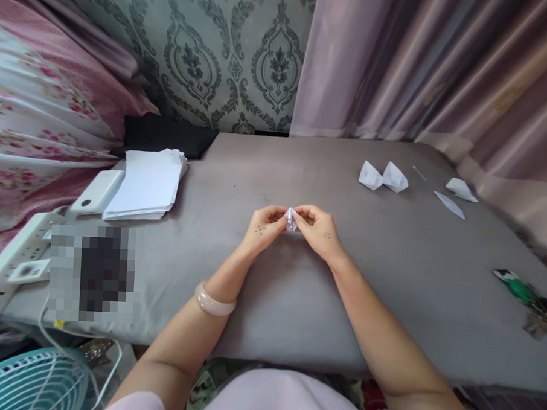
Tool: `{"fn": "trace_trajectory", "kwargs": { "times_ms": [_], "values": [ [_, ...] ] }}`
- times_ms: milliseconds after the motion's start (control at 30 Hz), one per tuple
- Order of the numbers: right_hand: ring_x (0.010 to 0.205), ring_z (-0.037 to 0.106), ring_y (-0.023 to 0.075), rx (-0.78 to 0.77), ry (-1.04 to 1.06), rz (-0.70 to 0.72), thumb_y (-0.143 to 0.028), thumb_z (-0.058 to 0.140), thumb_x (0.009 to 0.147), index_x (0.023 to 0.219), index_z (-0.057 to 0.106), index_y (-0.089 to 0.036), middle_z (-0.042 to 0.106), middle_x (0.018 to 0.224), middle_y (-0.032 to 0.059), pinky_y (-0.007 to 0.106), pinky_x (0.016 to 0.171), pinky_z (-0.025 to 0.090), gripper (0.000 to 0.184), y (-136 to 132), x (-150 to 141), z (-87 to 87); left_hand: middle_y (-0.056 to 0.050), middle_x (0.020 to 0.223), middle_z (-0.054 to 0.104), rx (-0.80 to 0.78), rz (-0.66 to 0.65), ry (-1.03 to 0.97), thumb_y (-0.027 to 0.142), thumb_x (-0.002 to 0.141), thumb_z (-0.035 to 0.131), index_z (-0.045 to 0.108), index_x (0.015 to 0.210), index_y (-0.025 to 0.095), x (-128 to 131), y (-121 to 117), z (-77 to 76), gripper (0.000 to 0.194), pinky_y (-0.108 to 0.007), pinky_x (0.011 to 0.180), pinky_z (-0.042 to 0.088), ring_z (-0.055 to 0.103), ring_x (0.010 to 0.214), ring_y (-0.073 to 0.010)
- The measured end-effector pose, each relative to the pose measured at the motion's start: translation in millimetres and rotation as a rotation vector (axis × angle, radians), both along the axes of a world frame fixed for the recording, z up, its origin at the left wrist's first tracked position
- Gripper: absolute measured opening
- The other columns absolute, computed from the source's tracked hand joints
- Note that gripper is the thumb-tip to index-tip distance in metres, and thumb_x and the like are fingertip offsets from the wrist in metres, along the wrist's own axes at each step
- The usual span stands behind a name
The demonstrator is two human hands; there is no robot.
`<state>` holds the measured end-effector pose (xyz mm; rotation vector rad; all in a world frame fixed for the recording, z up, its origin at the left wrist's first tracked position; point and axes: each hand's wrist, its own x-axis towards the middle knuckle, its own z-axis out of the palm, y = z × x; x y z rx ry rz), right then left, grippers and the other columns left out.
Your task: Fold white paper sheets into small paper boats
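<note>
Paper (291, 221) (white, folded) pinched by left hand (264, 229), right hand (320, 230).

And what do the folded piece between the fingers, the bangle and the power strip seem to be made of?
Folded piece: apparently matte white paper, judging by its sharp folds.
Bangle: pale and glossy, catching highlights; perhaps stone, glass or resin, I can't tell which.
Power strip: probably hard white plastic, smooth, with cleanly cut socket slots.
</note>
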<state>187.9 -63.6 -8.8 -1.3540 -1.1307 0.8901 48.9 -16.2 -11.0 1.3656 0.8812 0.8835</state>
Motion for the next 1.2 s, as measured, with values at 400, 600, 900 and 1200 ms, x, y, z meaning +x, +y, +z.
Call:
{"fn": "trace_trajectory", "kwargs": {
  "times_ms": [400, 600, 900, 1200],
  "values": [
    [0.076, 0.069, 0.0175, -0.018, -0.302, -0.07, -0.033, 0.06, 0.084, 0.092, 0.066, -0.02, 0.074, 0.085, 0.0051, 0.032, 0.074, 0.054, 0.017, -4, -4, 0.5, -0.005, 0.078, 0.069, 0.085, 0.031, 0.244, 0.022, 0.079, 0.064, 0.067, 0.087, 0.013, -3, -4, 9.7, 0.012, -0.023, 0.064, 0.05, 0.063, 0.07, -0.0135],
    [0.075, 0.069, 0.0169, -0.053, -0.286, -0.018, -0.033, 0.06, 0.084, 0.091, 0.066, -0.021, 0.074, 0.084, 0.0043, 0.031, 0.073, 0.053, 0.015, -2, 1, -3.8, -0.002, 0.073, 0.065, -0.291, -0.04, -0.003, 0.013, 0.078, 0.065, 0.062, 0.083, 0.011, -5, 1, 15.1, 0.006, -0.022, 0.064, 0.051, 0.061, 0.064, -0.0093],
    [0.071, 0.068, 0.0155, -0.088, -0.321, 0.005, -0.03, 0.06, 0.083, 0.091, 0.066, -0.02, 0.073, 0.082, 0.0038, 0.029, 0.071, 0.053, 0.014, -3, 3, -0.8, -0.004, 0.077, 0.066, -0.401, -0.074, -0.012, 0.018, 0.073, 0.074, 0.068, 0.083, 0.009, -9, 2, 19.3, 0.015, -0.02, 0.064, 0.046, 0.059, 0.067, -0.0079],
    [0.074, 0.068, 0.015, -0.204, -0.113, 0.071, -0.023, 0.057, 0.083, 0.091, 0.067, -0.017, 0.073, 0.084, 0.0061, 0.026, 0.067, 0.054, 0.014, -2, 2, 1.8, -0.002, 0.071, 0.064, -0.388, -0.074, 0.032, 0.015, 0.079, 0.065, 0.067, 0.083, 0.009, -7, 0, 20.3, 0.007, -0.019, 0.06, 0.046, 0.057, 0.06, -0.0069]
  ]
}}
